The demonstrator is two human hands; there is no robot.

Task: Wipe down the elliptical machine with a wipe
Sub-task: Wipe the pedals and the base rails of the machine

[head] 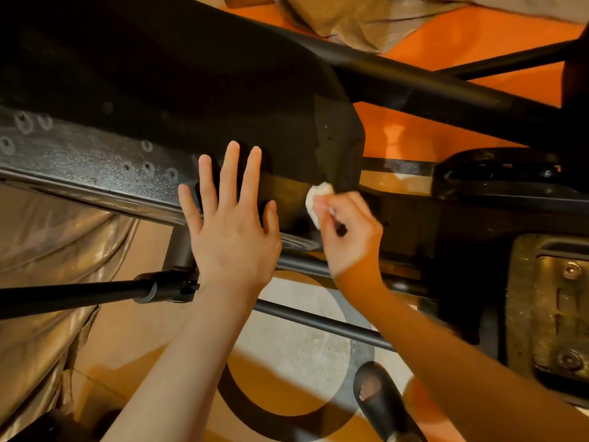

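The right hand (347, 228) pinches a small white wipe (318, 199), bunched, against the elliptical machine's black shroud (223, 90), at three o'clock of the left hand (229, 218), whose fingers lie spread on it. The wipe looks soft, light, easily crumpled; the machine is probably rigid and heavy.

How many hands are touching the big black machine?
2. The left hand presses flat on the black housing; the right hand pinches the white wipe against its lower edge.
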